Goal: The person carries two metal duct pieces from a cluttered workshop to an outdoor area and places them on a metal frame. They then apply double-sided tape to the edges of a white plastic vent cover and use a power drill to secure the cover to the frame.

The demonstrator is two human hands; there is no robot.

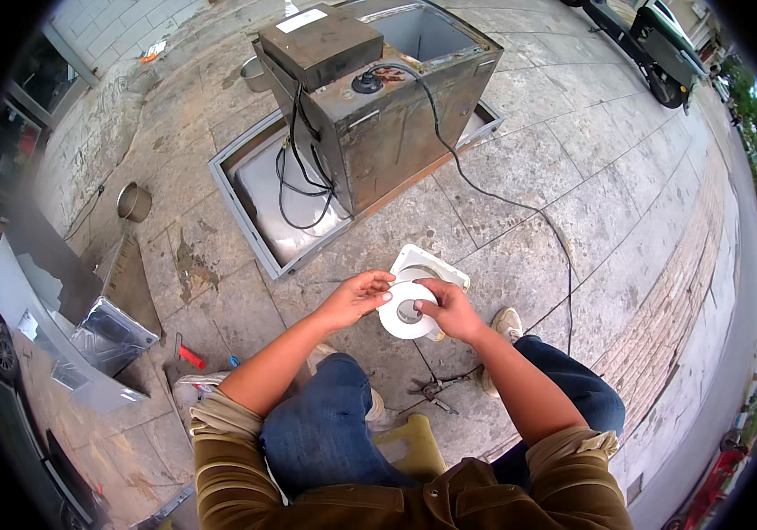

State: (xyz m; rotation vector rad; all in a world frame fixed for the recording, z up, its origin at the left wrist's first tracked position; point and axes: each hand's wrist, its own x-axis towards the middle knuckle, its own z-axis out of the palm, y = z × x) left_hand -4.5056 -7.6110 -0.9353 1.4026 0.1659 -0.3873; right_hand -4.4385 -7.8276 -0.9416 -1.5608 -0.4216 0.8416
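L hand [359, 299] touching wht ring [393, 321]; R hand [454, 311] holding opp. side

The disc [402, 329] is white, round and flat-faced — a ring around a greyish central hole, which is partly covered on the right. It is held up near the middle of the view, broad face turned upward — touched at its upper-left edge, gripped on the right.

Stained paved ground [506, 291]: grey frame [244, 221], metal pot [134, 203], red-handled tool [191, 357], metal tools [434, 391], black cable [538, 210].
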